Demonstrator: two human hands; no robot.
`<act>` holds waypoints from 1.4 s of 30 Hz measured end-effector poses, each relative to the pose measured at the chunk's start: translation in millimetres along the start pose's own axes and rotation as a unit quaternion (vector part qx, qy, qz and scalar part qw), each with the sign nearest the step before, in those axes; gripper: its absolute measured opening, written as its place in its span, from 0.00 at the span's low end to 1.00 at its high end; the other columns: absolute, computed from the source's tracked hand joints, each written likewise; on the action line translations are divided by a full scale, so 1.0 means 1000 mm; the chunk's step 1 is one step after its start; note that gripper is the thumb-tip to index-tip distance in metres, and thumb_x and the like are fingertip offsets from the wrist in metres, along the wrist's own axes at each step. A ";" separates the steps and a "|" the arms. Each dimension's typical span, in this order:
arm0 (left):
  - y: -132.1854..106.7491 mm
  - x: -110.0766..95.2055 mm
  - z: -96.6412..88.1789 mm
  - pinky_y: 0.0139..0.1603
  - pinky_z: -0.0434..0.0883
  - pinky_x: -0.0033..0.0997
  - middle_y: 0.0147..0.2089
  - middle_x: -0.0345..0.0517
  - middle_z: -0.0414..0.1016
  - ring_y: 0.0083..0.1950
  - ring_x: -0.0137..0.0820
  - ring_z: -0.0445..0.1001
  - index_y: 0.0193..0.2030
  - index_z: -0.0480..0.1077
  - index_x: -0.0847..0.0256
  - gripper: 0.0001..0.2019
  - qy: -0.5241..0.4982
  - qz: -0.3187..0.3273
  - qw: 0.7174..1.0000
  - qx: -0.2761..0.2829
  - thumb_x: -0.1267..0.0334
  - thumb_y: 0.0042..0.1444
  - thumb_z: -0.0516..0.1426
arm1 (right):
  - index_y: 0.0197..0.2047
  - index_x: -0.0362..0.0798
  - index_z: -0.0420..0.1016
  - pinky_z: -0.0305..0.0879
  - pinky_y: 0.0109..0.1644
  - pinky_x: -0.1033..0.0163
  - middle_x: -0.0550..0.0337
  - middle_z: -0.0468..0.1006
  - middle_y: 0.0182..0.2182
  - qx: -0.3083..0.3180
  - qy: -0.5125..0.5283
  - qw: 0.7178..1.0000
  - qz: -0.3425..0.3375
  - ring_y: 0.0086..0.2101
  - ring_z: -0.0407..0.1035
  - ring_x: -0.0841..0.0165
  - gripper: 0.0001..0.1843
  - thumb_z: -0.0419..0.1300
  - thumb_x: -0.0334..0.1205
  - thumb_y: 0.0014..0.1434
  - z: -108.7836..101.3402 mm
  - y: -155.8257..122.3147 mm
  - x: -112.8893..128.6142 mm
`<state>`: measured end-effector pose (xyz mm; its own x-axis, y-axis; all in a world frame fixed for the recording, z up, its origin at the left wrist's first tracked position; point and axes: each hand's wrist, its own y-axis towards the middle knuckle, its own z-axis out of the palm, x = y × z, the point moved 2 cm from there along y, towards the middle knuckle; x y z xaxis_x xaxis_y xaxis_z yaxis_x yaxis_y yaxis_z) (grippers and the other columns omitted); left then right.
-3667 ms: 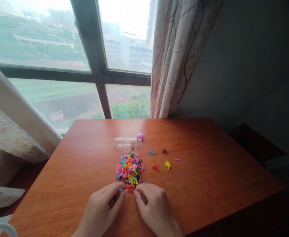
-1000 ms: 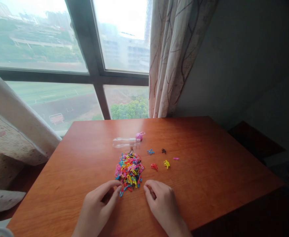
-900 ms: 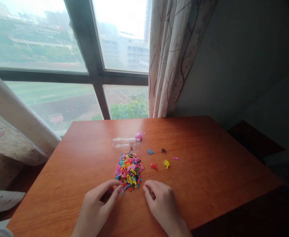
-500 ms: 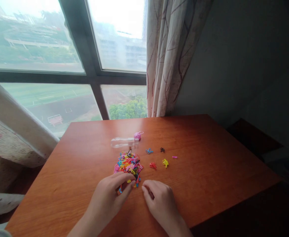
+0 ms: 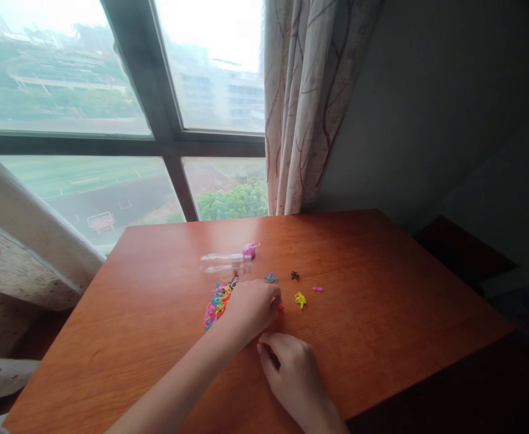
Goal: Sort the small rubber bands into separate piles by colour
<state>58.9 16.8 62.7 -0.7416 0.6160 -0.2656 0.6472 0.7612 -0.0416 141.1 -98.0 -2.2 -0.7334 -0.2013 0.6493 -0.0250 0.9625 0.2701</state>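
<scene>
A heap of multicoloured small rubber bands point(image 5: 219, 301) lies on the table, its right part covered by my left hand point(image 5: 253, 304). My left hand reaches across the heap to the little group of red bands point(image 5: 281, 307), which it mostly hides. Its fingers are curled downward, and whatever is between them cannot be seen. Closer to me, my right hand point(image 5: 294, 367) rests on the tabletop with thumb and forefinger pinched together; anything in the pinch is too small to make out. Beyond the hands sit groups of yellow bands point(image 5: 300, 300), blue bands point(image 5: 271, 278) and black bands point(image 5: 295, 275), plus a pink band point(image 5: 318, 289).
Behind the heap, a clear plastic bottle point(image 5: 221, 263) lies on its side beside a pink cap with a loop point(image 5: 249, 251). The brown wooden table point(image 5: 382, 313) backs onto a window, with curtains point(image 5: 286, 120) on both sides.
My left hand has moved from the near edge of the heap forward and right, to the red bands. My right hand has stayed nearly in place, still pinched.
</scene>
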 end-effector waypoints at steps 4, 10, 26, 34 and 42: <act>0.002 -0.001 0.004 0.36 0.69 0.32 0.35 0.48 0.82 0.38 0.39 0.79 0.35 0.78 0.56 0.10 0.005 -0.008 1.000 0.001 0.65 0.57 0.54 | 0.35 0.50 0.73 0.52 0.34 0.65 0.62 0.77 0.28 -0.007 0.003 1.000 -0.004 0.30 0.71 0.68 0.09 0.53 0.31 0.61 0.000 0.000 0.000; 0.001 0.006 -0.003 0.36 0.69 0.33 0.35 0.47 0.81 0.38 0.41 0.79 0.39 0.77 0.55 0.09 0.006 -0.027 0.999 -0.022 0.61 0.58 0.54 | 0.32 0.50 0.71 0.52 0.33 0.65 0.63 0.76 0.27 0.004 -0.001 1.000 0.001 0.29 0.70 0.68 0.10 0.52 0.31 0.61 -0.002 0.001 0.002; -0.105 0.046 0.002 0.30 0.67 0.24 0.30 0.38 0.79 0.28 0.28 0.75 0.43 0.74 0.54 0.09 -0.145 -0.055 0.980 -0.129 0.60 0.63 0.53 | 0.32 0.51 0.70 0.53 0.34 0.65 0.64 0.76 0.27 0.020 -0.044 0.999 -0.008 0.29 0.70 0.69 0.10 0.52 0.33 0.64 -0.002 0.001 0.005; -0.130 0.054 0.030 0.34 0.74 0.22 0.37 0.40 0.83 0.34 0.30 0.81 0.42 0.75 0.53 0.09 -0.168 -0.045 0.963 -0.206 0.62 0.61 0.54 | 0.35 0.51 0.71 0.53 0.32 0.66 0.66 0.76 0.26 0.004 -0.056 0.998 -0.012 0.26 0.70 0.70 0.06 0.55 0.33 0.62 -0.004 0.005 0.009; -0.135 0.056 0.040 0.37 0.76 0.22 0.39 0.40 0.83 0.36 0.31 0.82 0.42 0.75 0.54 0.08 -0.169 -0.032 0.958 -0.230 0.62 0.61 0.54 | 0.37 0.51 0.72 0.53 0.32 0.65 0.64 0.76 0.26 0.000 -0.041 0.999 -0.016 0.27 0.70 0.69 0.03 0.57 0.35 0.63 0.008 0.013 0.022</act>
<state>-62.6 -59.8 14.8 -0.6271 0.5234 -0.5769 0.3982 0.8519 0.3402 118.8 -89.0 9.9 -0.7853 -0.2166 0.5800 -0.0498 0.9559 0.2895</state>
